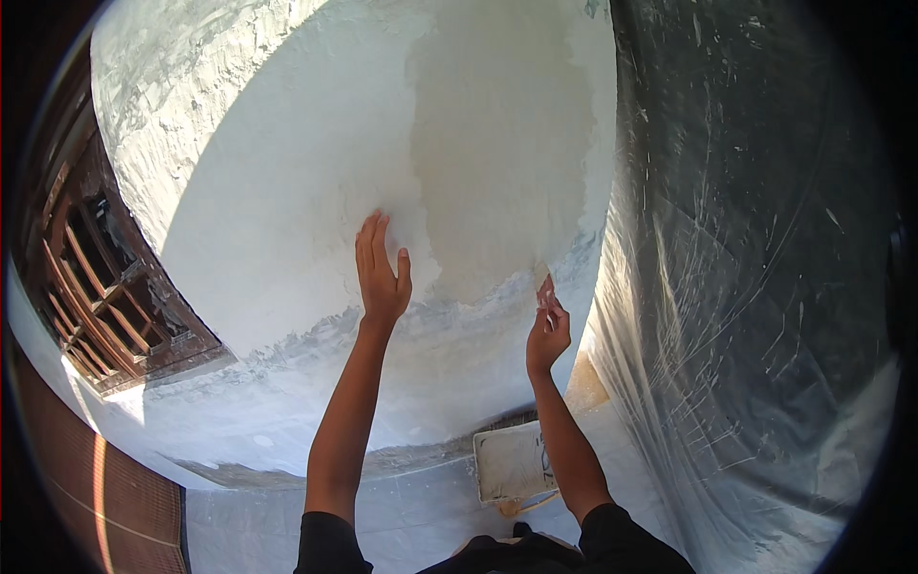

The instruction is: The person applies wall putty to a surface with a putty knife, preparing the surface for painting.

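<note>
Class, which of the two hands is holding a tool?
The right hand: it grips a scraper-like tool, while the left hand is empty, fingers extended.

The wall (296, 220) stands between a window (114, 295), left, and sheeting (755, 287), right, a container (512, 464) near its foot.

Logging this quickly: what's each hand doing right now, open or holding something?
Left hand: open, fingers extended, at the wall.
Right hand: closed on a small flat tool.
</note>
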Available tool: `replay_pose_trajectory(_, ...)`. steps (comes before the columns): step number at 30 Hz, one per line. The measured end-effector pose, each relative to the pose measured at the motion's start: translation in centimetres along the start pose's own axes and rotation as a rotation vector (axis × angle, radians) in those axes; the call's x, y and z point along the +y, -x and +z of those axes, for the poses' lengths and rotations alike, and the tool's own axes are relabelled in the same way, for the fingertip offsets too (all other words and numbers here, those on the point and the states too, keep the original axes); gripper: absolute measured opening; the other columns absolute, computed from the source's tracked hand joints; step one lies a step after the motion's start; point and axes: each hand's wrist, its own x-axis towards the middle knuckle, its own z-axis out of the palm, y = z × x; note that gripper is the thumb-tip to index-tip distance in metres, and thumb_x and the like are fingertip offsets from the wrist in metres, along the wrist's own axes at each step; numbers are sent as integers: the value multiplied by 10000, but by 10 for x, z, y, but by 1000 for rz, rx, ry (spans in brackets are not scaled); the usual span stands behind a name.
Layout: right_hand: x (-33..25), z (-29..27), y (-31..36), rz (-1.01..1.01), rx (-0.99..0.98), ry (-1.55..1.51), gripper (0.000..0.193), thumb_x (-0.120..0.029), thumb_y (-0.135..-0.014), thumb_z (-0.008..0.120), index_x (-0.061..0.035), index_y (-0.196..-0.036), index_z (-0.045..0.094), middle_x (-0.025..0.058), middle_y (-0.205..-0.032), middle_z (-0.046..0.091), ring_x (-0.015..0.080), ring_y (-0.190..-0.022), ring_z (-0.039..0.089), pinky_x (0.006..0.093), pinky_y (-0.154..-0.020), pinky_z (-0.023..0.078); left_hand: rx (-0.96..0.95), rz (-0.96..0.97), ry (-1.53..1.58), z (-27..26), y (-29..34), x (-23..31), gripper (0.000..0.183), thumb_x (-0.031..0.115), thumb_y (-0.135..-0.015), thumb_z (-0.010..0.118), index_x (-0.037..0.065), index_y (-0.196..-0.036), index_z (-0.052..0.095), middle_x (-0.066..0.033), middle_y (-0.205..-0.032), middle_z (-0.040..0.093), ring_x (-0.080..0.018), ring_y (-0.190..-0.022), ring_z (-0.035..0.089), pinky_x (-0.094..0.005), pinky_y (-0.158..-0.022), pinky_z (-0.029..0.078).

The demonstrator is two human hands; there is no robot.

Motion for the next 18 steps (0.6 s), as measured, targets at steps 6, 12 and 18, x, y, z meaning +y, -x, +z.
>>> replay_pose_trajectory(6, 21, 21, 4, -257, -38, 63, 157, 16, -820, 683, 30, -967, 628, 204, -1149, 655, 273, -1067, 648, 346, -847, 554, -4, 19, -92, 10, -1, -15, 517, 95, -907, 509, 3, -1400, 386, -173, -1465, 387, -334, -1363, 357, -515, -1128, 250)
replay_pose_trajectory(12, 16, 34, 9, -398, -180, 276, 314, 40, -688, 747, -30, -971, 630, 162, -1165, 648, 317, -1095, 628, 380, -900, 516, -12, 62, -142, 14, 6, -36, 514, 103, -896, 526, 2, -1388, 414, -153, -1478, 390, -327, -1380, 349, -512, -1126, 252)
replay_pose_trajectory(18, 24, 33, 3, -540, -187, 408, 308, 39, -679, 749, -41, -949, 624, 140, -1146, 633, 321, -1072, 628, 391, -888, 532, 42, 108, -206, 26, 12, -42, 478, 137, -881, 544, 38, -1345, 491, -113, -1446, 455, -279, -1362, 397, -471, -1130, 253)
